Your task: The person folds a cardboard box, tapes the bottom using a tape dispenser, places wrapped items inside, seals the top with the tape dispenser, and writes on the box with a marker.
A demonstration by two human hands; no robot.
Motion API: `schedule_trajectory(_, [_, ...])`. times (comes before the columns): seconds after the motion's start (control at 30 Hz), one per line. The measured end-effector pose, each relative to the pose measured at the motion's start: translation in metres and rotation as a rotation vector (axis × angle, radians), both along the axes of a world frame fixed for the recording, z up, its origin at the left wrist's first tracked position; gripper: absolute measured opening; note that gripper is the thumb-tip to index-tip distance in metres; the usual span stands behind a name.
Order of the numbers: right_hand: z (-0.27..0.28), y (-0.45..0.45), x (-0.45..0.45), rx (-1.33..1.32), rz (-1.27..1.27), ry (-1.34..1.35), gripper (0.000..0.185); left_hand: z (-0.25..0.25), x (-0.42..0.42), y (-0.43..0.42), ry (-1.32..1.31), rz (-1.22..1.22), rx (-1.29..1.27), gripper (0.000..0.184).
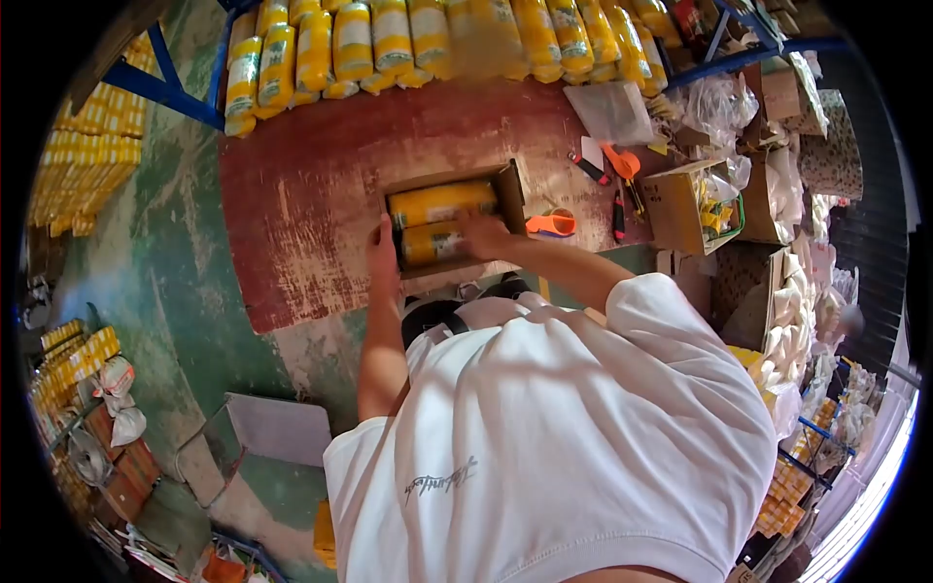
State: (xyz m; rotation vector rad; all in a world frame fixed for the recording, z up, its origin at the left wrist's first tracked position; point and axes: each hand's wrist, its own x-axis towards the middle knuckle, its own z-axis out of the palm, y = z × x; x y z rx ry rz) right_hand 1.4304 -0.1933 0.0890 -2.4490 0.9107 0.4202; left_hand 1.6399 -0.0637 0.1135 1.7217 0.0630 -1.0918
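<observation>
An opened cardboard box (515,197) stands near the front edge of the worn red table. Inside lie two yellow plastic-wrapped packs with white and green labels, an upper pack (442,203) and a lower pack (428,246), side by side. My left hand (382,255) grips the left wall of the box, thumb up at its rim. My right hand (481,236) reaches into the box and holds the right end of the lower pack; its fingertips are partly blurred.
Rows of yellow packs (389,39) line the table's back. On the right lie an orange tape dispenser (551,225), cutters (619,216), another orange tool (622,161) and a plastic bag (610,112). An open carton (680,209) stands at the right edge. A grey chair (280,428) is behind left.
</observation>
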Motion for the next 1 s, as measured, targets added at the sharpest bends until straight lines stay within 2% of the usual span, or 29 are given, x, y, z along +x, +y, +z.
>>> schedule_trajectory(0.07, [-0.040,-0.011,-0.004,0.095,-0.058,0.042,0.073,0.013,0.001,0.001,0.011,-0.043,0.074,0.069])
schedule_trajectory(0.1, [-0.031,-0.016,0.000,0.136,-0.085,0.059,0.069,0.017,0.003,-0.001,0.015,-0.066,0.110,0.069])
schedule_trajectory(0.17, [-0.001,-0.024,0.004,0.223,-0.146,0.099,0.062,-0.043,0.007,0.007,-0.043,-0.033,-0.004,0.071])
schedule_trajectory(0.2, [0.000,-0.025,0.004,0.251,-0.167,0.085,0.062,-0.046,0.005,0.007,-0.068,-0.014,-0.060,0.073])
schedule_trajectory(0.27, [0.000,-0.027,0.009,0.306,-0.205,0.052,0.061,-0.052,0.004,0.011,-0.217,-0.081,-0.088,0.064])
schedule_trajectory(0.37, [0.049,-0.015,-0.019,-0.171,-0.393,-0.396,0.069,-0.017,-0.002,0.014,-0.444,-0.171,-0.127,0.053])
schedule_trajectory(0.47, [0.088,-0.016,-0.064,-0.022,-0.645,-0.177,0.086,-0.006,-0.006,0.015,-0.515,-0.280,-0.076,0.046])
schedule_trajectory(0.57, [0.100,0.001,-0.077,0.191,-0.467,-0.191,0.106,-0.009,-0.002,0.013,-0.604,-0.549,-0.068,0.042])
schedule_trajectory(0.6, [0.098,-0.003,-0.075,0.307,-0.385,-0.187,0.119,-0.013,-0.001,0.011,-0.648,-0.662,-0.078,0.042])
schedule_trajectory(0.7, [0.098,0.001,-0.060,0.382,-0.053,-0.058,0.121,-0.023,-0.017,0.008,-0.893,-1.016,-0.024,0.054])
schedule_trajectory(0.73, [0.101,0.008,-0.050,0.234,0.012,0.039,0.107,-0.016,-0.019,0.006,-0.897,-1.068,-0.013,0.058])
schedule_trajectory(0.83, [0.046,0.015,-0.026,0.075,-0.073,0.228,0.082,0.000,-0.013,0.008,-0.915,-1.235,0.005,0.069])
schedule_trajectory(0.93, [0.051,-0.013,-0.016,0.116,0.111,0.419,0.060,0.004,-0.001,0.002,-0.917,-1.344,-0.006,0.074])
schedule_trajectory(1.0, [0.079,-0.027,-0.005,0.183,-0.010,0.419,0.065,0.006,-0.001,-0.002,-0.872,-1.338,0.028,0.073])
